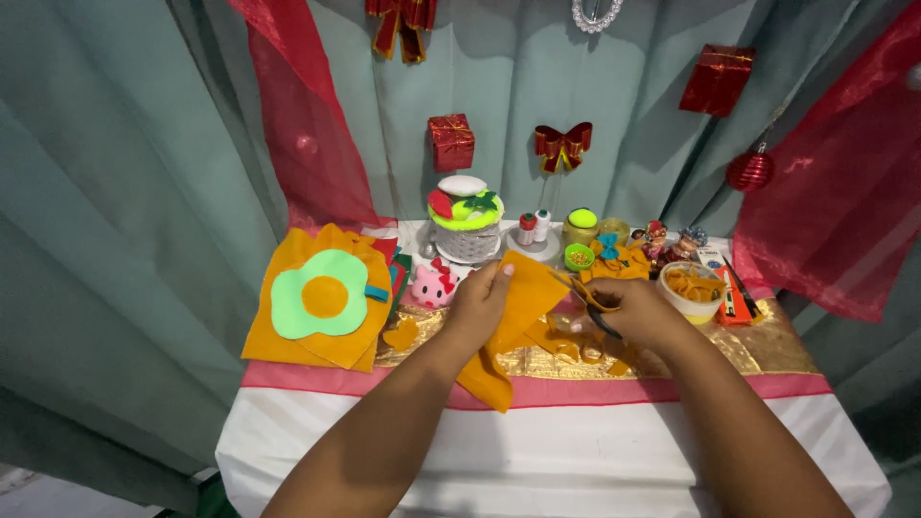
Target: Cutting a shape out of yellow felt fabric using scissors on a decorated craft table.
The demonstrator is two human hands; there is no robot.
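While left hand (477,305) grips felt (518,321), scissors (587,299) at edge.

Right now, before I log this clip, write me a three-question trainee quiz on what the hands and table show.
1. True or false: the left hand holds a piece of orange felt.
2. The right hand holds: A) glue stick B) scissors C) needle
3. What colour is the wavy shape under the orange circle on the felt stack at the left?

Key: 1 true; 2 B; 3 light green.
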